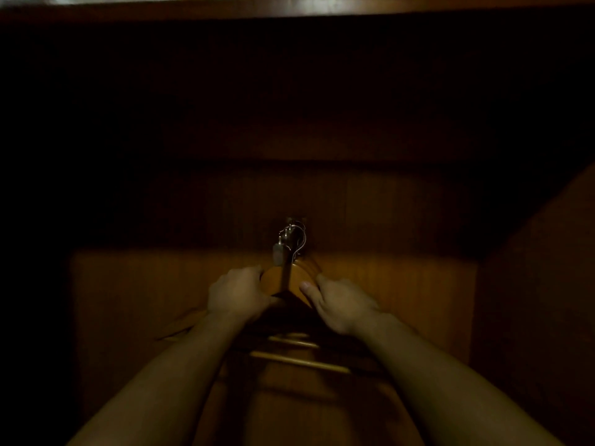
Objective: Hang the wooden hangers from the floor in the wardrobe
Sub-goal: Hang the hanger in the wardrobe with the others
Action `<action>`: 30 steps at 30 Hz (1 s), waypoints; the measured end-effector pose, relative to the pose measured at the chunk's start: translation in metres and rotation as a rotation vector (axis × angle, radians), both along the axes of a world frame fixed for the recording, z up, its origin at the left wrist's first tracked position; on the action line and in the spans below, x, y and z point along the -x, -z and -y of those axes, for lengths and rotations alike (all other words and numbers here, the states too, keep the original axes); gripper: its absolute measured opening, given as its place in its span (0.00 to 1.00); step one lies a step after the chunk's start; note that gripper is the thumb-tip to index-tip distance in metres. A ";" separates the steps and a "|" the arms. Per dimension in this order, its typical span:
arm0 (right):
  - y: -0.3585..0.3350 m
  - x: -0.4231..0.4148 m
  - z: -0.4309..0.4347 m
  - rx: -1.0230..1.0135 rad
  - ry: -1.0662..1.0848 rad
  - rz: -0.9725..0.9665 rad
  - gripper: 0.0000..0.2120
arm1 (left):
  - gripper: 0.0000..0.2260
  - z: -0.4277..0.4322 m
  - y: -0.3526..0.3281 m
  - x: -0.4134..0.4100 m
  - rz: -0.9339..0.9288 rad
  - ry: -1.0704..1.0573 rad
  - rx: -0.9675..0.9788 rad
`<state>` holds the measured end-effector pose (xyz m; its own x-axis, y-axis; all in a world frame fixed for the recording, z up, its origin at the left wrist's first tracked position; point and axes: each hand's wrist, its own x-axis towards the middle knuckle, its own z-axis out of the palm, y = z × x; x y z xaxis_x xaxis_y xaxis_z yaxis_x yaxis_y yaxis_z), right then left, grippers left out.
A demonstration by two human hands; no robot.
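Inside a dark wooden wardrobe, several wooden hangers point(283, 281) hang packed together on a metal rail point(285, 268) that runs away from me toward the back wall. Their metal hooks point(294, 235) sit over the rail. My left hand point(236, 296) grips the left shoulder of the nearest hanger. On the right shoulder rests my right hand point(338, 305), thumb on the front face. The hangers' lower bars point(299, 362) show between my forearms.
The wardrobe's back panel point(402, 284) is lit orange-brown behind the hangers. A side wall point(541, 284) closes the right, and the left side is in deep shadow. A top edge point(289, 11) runs across above. Another wooden piece point(180, 325) pokes out at lower left.
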<state>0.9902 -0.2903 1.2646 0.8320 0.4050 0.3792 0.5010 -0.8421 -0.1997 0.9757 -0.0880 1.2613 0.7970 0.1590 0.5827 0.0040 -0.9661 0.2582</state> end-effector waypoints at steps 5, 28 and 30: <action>-0.001 0.008 -0.002 0.018 0.023 0.005 0.27 | 0.28 -0.004 0.004 0.006 -0.041 0.001 0.033; 0.002 0.085 -0.025 0.106 0.285 -0.079 0.25 | 0.30 -0.066 0.024 0.095 -0.174 -0.132 0.033; -0.002 0.093 -0.032 0.109 0.233 -0.093 0.25 | 0.32 -0.066 0.025 0.111 -0.166 -0.147 0.046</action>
<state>0.8971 -0.2585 1.2667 0.9368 0.2326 0.2612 0.2748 -0.9515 -0.1383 0.8647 -0.0224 1.2362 0.8477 0.3036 0.4351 0.1895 -0.9393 0.2861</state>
